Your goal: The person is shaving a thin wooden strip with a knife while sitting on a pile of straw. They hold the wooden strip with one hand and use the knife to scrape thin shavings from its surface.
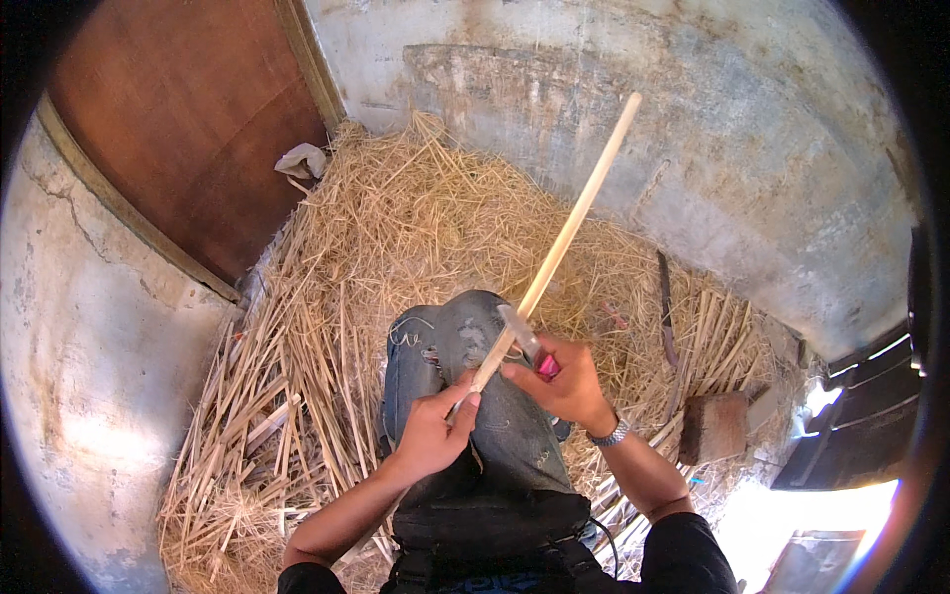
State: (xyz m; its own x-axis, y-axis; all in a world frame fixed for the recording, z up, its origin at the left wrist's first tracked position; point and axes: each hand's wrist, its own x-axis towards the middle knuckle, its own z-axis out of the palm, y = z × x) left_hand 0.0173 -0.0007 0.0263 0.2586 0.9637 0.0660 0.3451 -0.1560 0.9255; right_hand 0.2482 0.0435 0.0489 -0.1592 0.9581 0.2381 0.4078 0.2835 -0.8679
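Note:
A long, pale stick (577, 216), bamboo or wood, slants up and away to the right across my lap. My left hand (437, 426) is closed around its near end, thumb along the side. In my right hand (568, 387) is a knife (520, 330) with a pink handle, its broad blade lying against the stick just beyond my left hand. The right thumb reaches toward the stick below the blade. My knees in worn, ripped jeans (475, 327) are underneath. The stick's lowest end is hidden in my left palm.
Shavings (445, 198) cover the floor in front of me. Split strips (312, 366) are heaped on the left, with more on the right near a wooden block (714, 428) and a dark curved tool or strip (666, 307). Stained walls (742, 148) and a brown door (188, 119) enclose the corner.

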